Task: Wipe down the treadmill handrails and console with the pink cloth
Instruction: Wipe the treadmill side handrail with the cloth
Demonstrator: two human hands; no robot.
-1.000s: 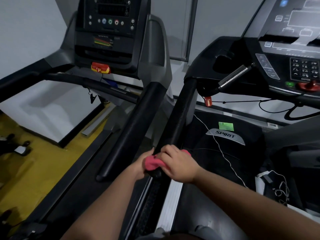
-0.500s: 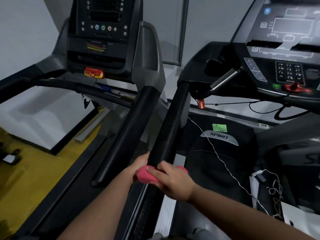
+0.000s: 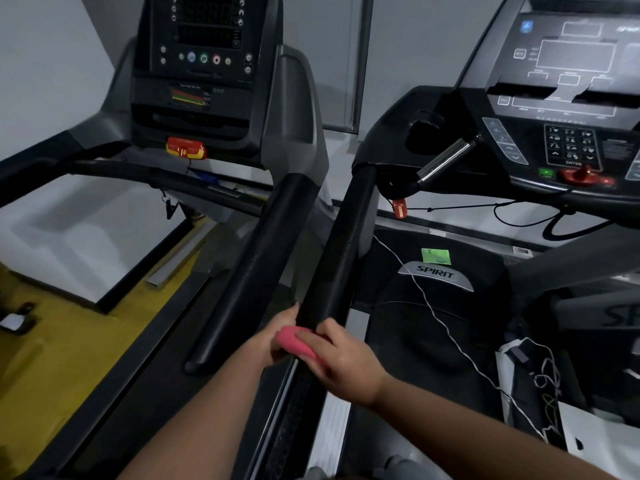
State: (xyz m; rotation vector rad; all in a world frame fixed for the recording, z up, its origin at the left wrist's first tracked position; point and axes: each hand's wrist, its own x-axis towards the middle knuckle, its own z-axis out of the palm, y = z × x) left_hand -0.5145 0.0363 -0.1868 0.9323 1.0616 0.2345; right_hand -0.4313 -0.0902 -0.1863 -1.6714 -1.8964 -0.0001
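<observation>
Head camera, gym floor: a person leans over the black padded handrail (image 3: 341, 251) of a SPIRIT-badged treadmill (image 3: 435, 273), both hands meeting at the rail's near end, toward 6 o'clock in the view. The pink cloth (image 3: 298, 342) is bunched over the top of the rail there, sandwiched between them. The right hand (image 3: 341, 362) lies over it from the 3 o'clock side, fingers curled down onto the fabric and pinning it to the padding. The left hand (image 3: 282, 332) cups rail and cloth from 9 o'clock, thumb lying up along the rail. Its fingers are hidden underneath, so how tightly it is closed cannot be told.

The rail runs away toward 12 o'clock, with the console (image 3: 568, 98) at 1 o'clock and a red safety key (image 3: 585, 176) below the keypad (image 3: 571, 143). A neighbouring treadmill's rail (image 3: 256, 265) lies just beside, at 11 o'clock. A thin white cable (image 3: 433, 306) trails at 3 o'clock.

The cloth looks small, soft and light, and would likely fold or slip off unless wrapped around the rail and squeezed. The best hold appears to be a full-hand clasp over its bunched middle, loose edges tucked under the palm. The scuffed padding looks grippy, so some drag should be expected. The console's keys and safety key would call for lighter, flatter pressure.
</observation>
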